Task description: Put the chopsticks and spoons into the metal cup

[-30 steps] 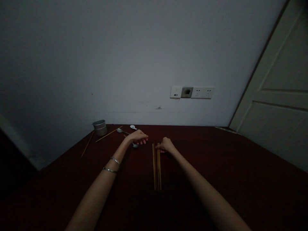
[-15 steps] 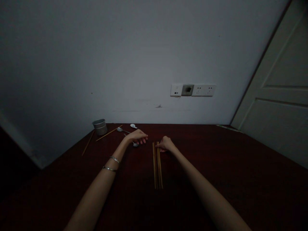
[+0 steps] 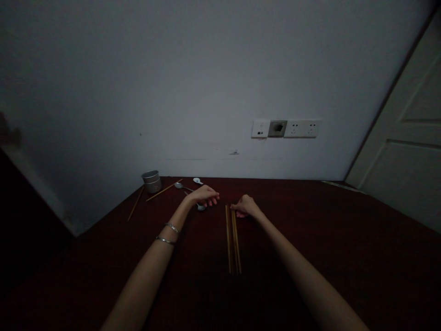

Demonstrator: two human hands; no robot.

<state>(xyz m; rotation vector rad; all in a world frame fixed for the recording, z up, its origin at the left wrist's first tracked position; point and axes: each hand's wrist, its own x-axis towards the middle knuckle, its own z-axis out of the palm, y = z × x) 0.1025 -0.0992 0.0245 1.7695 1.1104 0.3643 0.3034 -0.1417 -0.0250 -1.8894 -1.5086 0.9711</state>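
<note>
Several wooden chopsticks (image 3: 234, 241) lie nearly side by side on the dark red table, pointing towards me, with a narrow gap between the leftmost one and the others. At their far ends, my right hand (image 3: 245, 206) is closed, with its thumb and fingertips on the chopsticks to the right of the gap. My left hand (image 3: 206, 195) hovers to the left, fingers loosely bent and apart, holding nothing. Just under it a metal spoon (image 3: 201, 207) is partly hidden. Behind that hand lie another metal spoon (image 3: 178, 185) and a white spoon (image 3: 197, 181).
A grey metal cup (image 3: 152, 182) stands at the table's back left. Single chopsticks lie beside it, one to its left (image 3: 136, 204) and one to its right (image 3: 164, 190). The wall with a socket panel (image 3: 285, 129) rises behind the table (image 3: 310, 230); a door (image 3: 406, 151) is at right.
The whole view has shifted, so everything appears slightly further right. My hands keep almost the same places relative to the chopsticks and spoons.
</note>
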